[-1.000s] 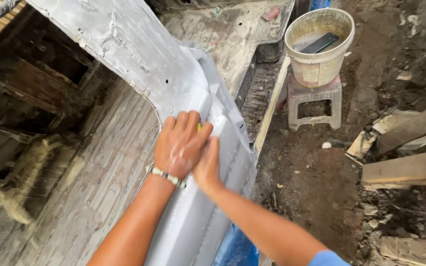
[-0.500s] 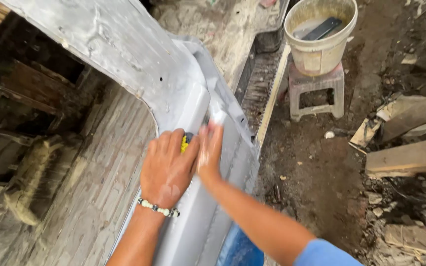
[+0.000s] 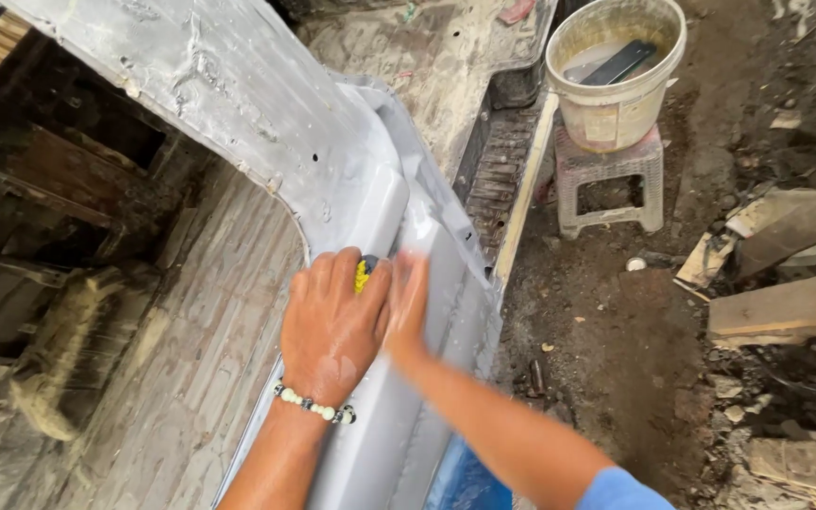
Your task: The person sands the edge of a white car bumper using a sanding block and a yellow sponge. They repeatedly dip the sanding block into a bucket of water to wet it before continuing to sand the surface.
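1. The left hand point(image 3: 332, 326) lies flat, palm down, on a grey primed body panel point(image 3: 238, 104), its fingers closed over a small yellow pad point(image 3: 362, 276) of which only a sliver shows between the knuckles (a sanding block or sponge, I judge; too little shows to be sure).
2. The right hand point(image 3: 408, 297) sits just beside it, touching the same panel, fingers pressed together and blurred; whether it grips anything I cannot tell.
3. The panel runs from the upper left down past both wrists, curving like a wheel arch, with a raised ridge under the hands.
4. It looks like stiff sheet metal, dull and slightly chalky, so not slippery; the pad looks light and somewhat soft, best held under a flat palm as it is now.
5. The panel's edges look thin and possibly sharp, so the broad face is the safer place to bear on.
6. To the right, well apart, a cream bucket point(image 3: 616, 104) stands on a plastic stool point(image 3: 611, 179) on the dirt floor point(image 3: 616, 359).
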